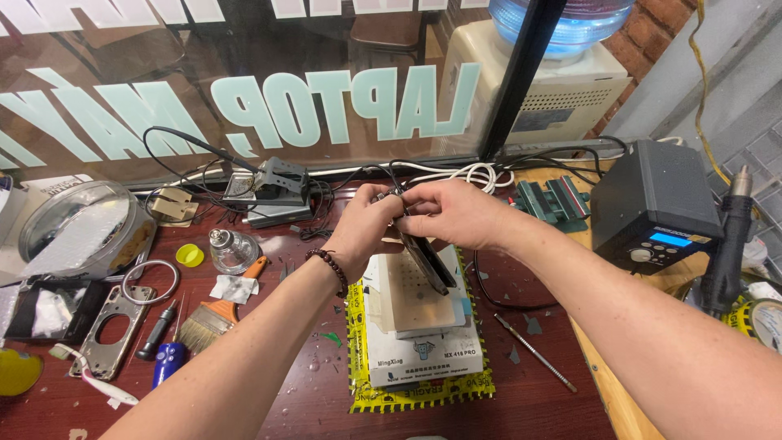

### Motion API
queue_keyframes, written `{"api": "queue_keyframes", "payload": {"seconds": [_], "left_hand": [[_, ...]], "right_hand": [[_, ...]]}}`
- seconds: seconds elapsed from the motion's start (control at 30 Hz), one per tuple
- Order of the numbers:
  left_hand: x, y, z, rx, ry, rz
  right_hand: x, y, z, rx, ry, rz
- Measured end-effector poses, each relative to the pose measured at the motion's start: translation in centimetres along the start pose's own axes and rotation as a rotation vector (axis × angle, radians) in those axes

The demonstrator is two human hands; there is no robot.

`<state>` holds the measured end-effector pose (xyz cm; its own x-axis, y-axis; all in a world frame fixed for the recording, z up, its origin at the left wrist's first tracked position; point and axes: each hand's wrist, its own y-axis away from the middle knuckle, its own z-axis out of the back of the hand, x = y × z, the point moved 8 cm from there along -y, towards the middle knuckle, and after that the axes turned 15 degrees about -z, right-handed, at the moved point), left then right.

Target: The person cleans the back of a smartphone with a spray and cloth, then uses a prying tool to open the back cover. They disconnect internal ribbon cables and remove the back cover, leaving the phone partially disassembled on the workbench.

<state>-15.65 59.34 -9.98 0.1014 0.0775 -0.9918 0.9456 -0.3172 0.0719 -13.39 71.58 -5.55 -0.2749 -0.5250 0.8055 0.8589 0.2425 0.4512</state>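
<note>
- Closest to the camera are the two bare forearms, coming in from the bottom corners and meeting over the middle of the dark red bench (269, 391).
- Left hand (364, 222) has a dark bead bracelet (329, 265) on the wrist. Its fingers are curled tight, pinching the top end of a dark phone (428, 259).
- Right hand (456, 213) is pressed right against the left one, fingers closed on that same top end from the other side.
- The phone hangs tilted in the air, lower end pointing down toward the camera, just above a white heating plate box (419, 346) with a tan pad on top. Can't tell if the phone's lower tip touches the pad.
- That box sits on a yellow taped sheet (419, 393).
- Left of the hands: a small glass bottle (230, 248), a yellow cap (189, 255), a paintbrush (213, 314), a blue-handled screwdriver (167, 358) and a bare phone frame (112, 330).
- Behind the hands there's a grey tool stand (277, 191) with a mess of black cables and a coiled white cable (472, 175).
- Right side: a black soldering station (652, 204) with a lit blue screen, a hot air handle (727, 244) just beside it, and a thin metal rod (533, 350) lying on the bench.
</note>
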Motion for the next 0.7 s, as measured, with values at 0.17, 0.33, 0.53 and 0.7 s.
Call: {"api": "queue_keyframes", "payload": {"seconds": [0.17,0.33,0.53,0.7], "left_hand": [[-0.1,0.0,0.0,0.03,0.03,-0.034],[-0.2,-0.3,-0.3,0.037,0.039,-0.028],[-0.5,0.1,-0.9,0.003,-0.057,-0.034],[-0.6,0.3,-0.8,0.004,-0.014,-0.044]], "right_hand": [[-1.0,0.3,0.4,0.012,-0.064,0.01],[-0.1,0.8,0.6,-0.066,0.176,0.044],[2.7,2.0,0.4,-0.279,0.524,0.259],[2.6,2.2,0.5,-0.27,0.494,0.261]]}}
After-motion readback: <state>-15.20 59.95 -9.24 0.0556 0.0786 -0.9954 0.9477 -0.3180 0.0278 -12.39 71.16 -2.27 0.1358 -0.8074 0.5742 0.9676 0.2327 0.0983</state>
